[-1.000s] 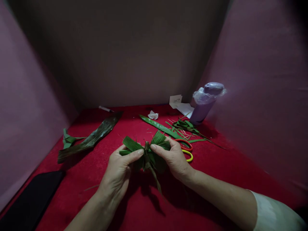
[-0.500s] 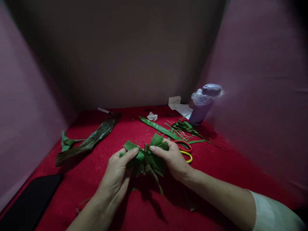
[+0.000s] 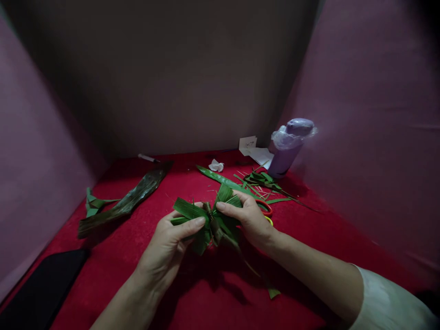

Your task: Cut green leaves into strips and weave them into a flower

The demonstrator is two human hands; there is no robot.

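Between both hands, above the red cloth, is a leaf bow (image 3: 224,229) of folded green strips with a brownish strip around its middle. My left hand (image 3: 168,243) pinches the loops on its left side, thumb in front and fingers mostly hidden behind. On the other side my right hand (image 3: 249,220) grips the right loops, its thumb close to the centre knot. A thin tail trails down right from the bow and ends in a green tip (image 3: 274,293). Just behind my right hand lie scissors (image 3: 265,207) with red and yellow handles, partly covered.
A long dark leaf (image 3: 127,201) and a folded green leaf piece (image 3: 92,203) lie left. Behind the bow are a long green leaf (image 3: 220,177), leaf scraps (image 3: 263,179) and crumpled white tissue (image 3: 216,165). A purple container (image 3: 285,158) stands back right; a black flat object (image 3: 44,288) lies front left.
The bow has tilted, its centre strip now slanting down to the right and its tail swung rightward. My right hand has shifted slightly and covers more of the scissors.
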